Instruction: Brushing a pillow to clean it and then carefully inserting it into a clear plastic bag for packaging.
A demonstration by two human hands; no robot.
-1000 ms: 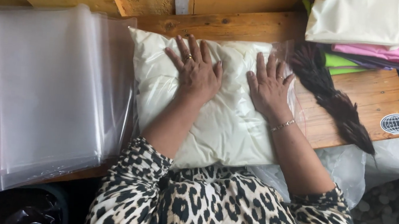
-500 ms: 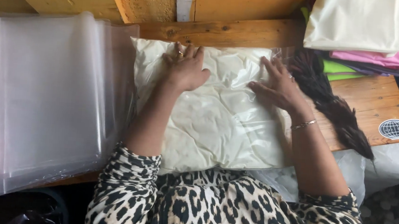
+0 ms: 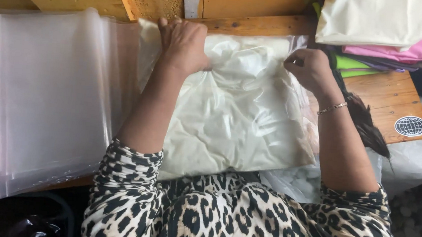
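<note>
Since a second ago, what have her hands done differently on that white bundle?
Both hands slid from the bundle's middle to its far edge. The left hand presses there; the right hand pinches the clear bag. The stack of empty bags and folded fabrics stayed put.

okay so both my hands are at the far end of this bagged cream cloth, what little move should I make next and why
Probably fold the open far edge of the clear bag over and press it flat. Your left hand is pinning the cream cloth near the far edge, your right hand pinches the bag's corner, and the plastic there looks loose and wrinkled, not sealed as far as I can tell.
</note>
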